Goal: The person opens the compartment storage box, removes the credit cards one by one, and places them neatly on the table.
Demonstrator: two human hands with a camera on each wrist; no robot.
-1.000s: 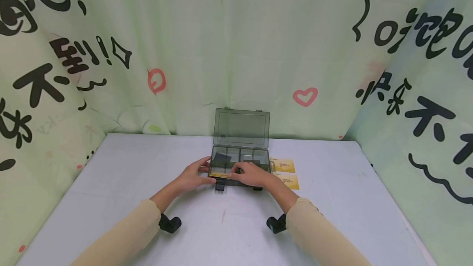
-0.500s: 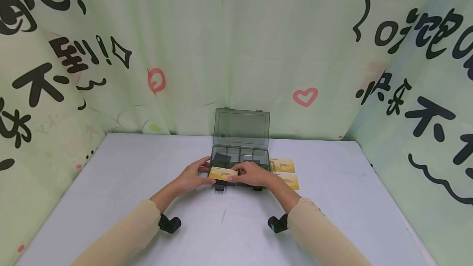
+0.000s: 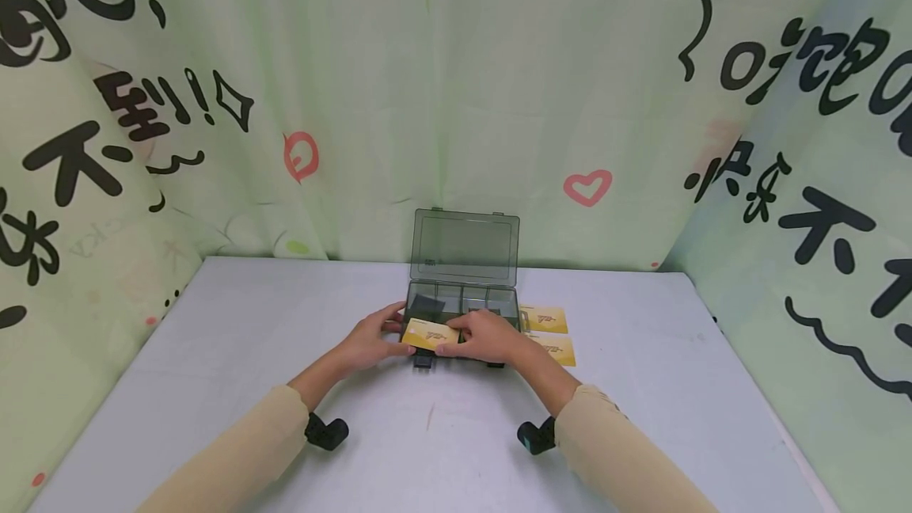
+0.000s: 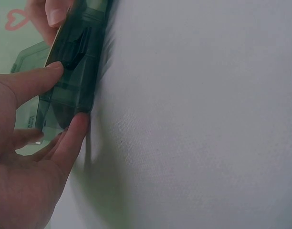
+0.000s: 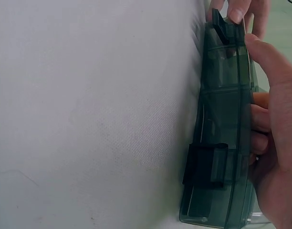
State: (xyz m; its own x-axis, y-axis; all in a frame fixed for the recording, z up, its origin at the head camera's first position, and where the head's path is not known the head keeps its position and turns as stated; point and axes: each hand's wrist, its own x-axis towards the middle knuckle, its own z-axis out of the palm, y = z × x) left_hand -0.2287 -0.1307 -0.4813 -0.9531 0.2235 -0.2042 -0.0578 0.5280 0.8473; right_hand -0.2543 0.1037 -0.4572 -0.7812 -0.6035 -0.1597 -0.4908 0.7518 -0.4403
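Note:
A smoky-grey, see-through plastic storage box (image 3: 463, 285) with dividers stands on the table, its lid (image 3: 465, 248) raised at the back. My left hand (image 3: 370, 339) grips its front left corner. In the left wrist view that thumb (image 4: 41, 80) lies at the top rim, with fingers along the side wall. With my right hand (image 3: 484, 336) I pinch the right end of a yellow card (image 3: 430, 334), which lies over the front left of the box. Its curled fingers (image 5: 260, 121) reach inside the rim in the right wrist view.
Two more yellow cards (image 3: 545, 319) lie to the right of the box, partly behind my right forearm. A dark flat piece (image 3: 427, 305) sits in the left rear compartment. Two dark latches (image 5: 205, 164) hang at the box's front. A printed curtain (image 3: 356, 101) encloses the white table (image 3: 285, 315).
The yellow card has tilted up out of the front of the box, so its printed face now shows. My right hand moved slightly with it; my left hand keeps its place.

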